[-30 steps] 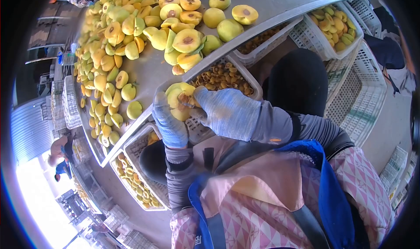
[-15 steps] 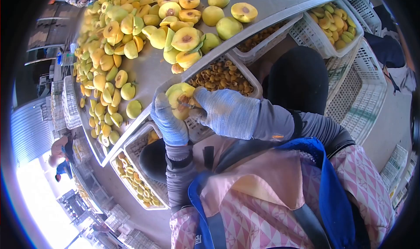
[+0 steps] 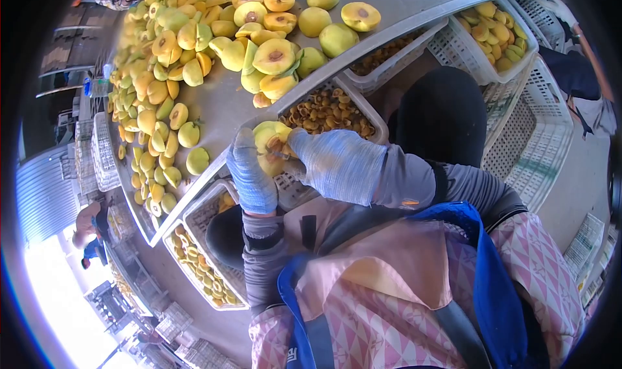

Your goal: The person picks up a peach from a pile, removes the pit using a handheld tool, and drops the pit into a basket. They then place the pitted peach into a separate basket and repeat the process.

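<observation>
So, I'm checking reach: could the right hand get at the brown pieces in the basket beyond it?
Probably yes: the basket lies open beyond the right hand, its brown pieces largely uncovered, though that hand is at the cut fruit in the left hand.

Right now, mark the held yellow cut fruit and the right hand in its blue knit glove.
Held yellow cut fruit (image 3: pixel 266 138), head view: its yellow flesh.
Right hand (image 3: pixel 340 165), head view: the glove's back.
</observation>
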Demonstrator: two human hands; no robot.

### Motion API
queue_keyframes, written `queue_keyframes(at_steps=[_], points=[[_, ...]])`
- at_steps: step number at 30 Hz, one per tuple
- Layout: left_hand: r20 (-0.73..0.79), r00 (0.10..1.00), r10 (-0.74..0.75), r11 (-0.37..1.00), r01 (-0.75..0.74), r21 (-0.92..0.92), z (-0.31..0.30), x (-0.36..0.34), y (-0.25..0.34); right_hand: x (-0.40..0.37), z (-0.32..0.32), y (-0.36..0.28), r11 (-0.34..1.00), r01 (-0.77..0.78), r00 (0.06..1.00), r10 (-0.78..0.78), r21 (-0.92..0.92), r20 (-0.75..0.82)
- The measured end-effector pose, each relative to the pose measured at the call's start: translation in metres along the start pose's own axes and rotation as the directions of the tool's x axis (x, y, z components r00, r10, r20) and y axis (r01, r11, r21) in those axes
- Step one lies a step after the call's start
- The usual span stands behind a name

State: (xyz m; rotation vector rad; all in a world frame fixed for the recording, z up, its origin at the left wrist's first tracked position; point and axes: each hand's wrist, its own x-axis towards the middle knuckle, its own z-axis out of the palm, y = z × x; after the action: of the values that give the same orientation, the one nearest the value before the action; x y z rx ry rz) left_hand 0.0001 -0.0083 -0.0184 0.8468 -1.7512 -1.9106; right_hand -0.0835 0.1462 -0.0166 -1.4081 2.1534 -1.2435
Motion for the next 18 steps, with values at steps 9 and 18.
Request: queue_keyframes(at_steps=[9,18], points=[[-0.005,0.999,0.054,0.998,-0.054,0.034,0.005,-0.003,0.003,0.000,-0.004,-0.004,1.000,0.012,1.000,-0.011,0.007,-0.019],[-0.003,0.988,0.154,0.988,-0.154,0.008,0.019,-0.012,0.011,-0.003,0.014,0.004,0.988,0.075,0.991,-0.059,0.132,-0.117]])
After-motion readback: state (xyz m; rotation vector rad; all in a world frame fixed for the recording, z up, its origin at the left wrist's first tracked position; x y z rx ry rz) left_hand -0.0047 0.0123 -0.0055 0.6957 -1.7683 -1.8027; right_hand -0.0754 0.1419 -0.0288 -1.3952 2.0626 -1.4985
